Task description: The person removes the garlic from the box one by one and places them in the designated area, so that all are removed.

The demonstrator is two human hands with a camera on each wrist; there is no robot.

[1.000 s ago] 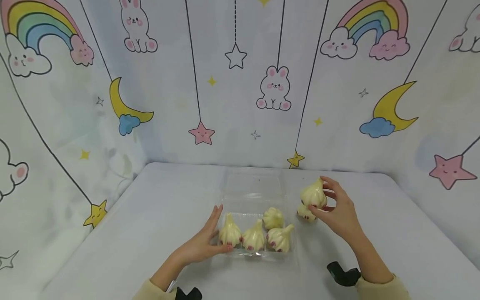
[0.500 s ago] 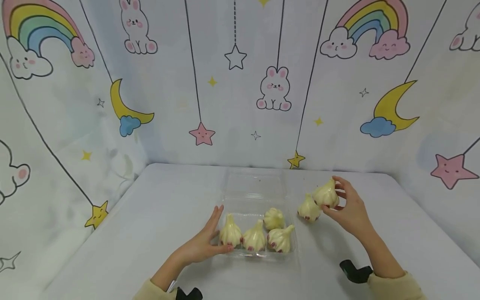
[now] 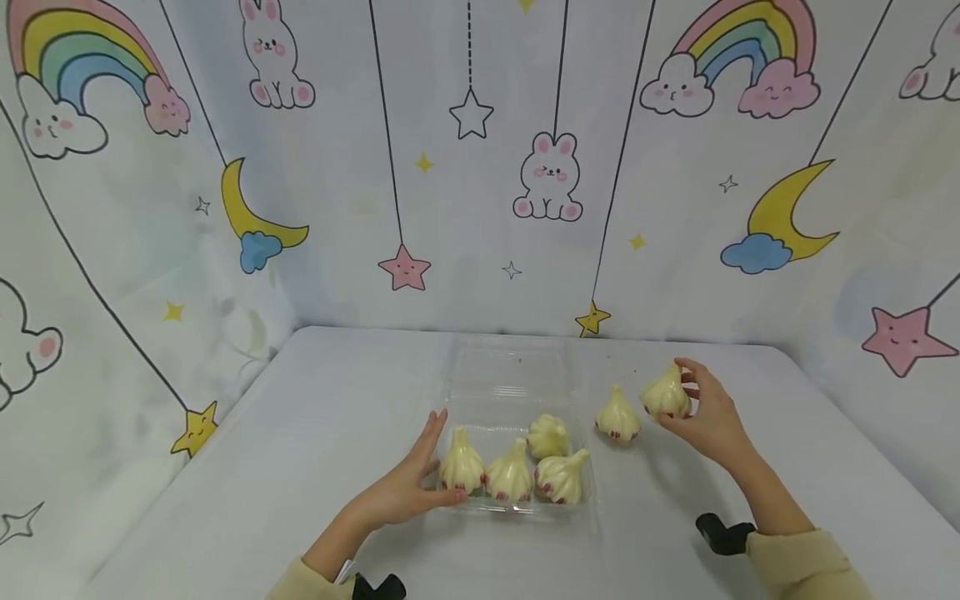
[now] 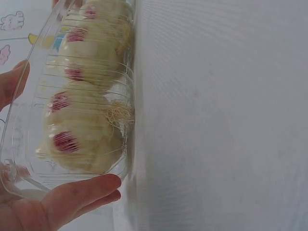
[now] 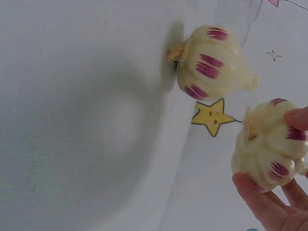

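One glossy garlic bulb (image 3: pixel 663 395), likely light, stiff and slippery, best held at its belly: right hand (image 3: pixel 712 423), fingers pinching it; left hand (image 3: pixel 403 488), fingers spread.

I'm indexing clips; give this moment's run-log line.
right hand: holds garlic bulb | left hand: touches open clear container, four bulbs inside | loose bulb: on table

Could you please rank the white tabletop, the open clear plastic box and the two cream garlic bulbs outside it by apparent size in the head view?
1. White tabletop
2. Open clear plastic box
3. Held cream garlic bulb and standing cream garlic bulb: too alike to rank
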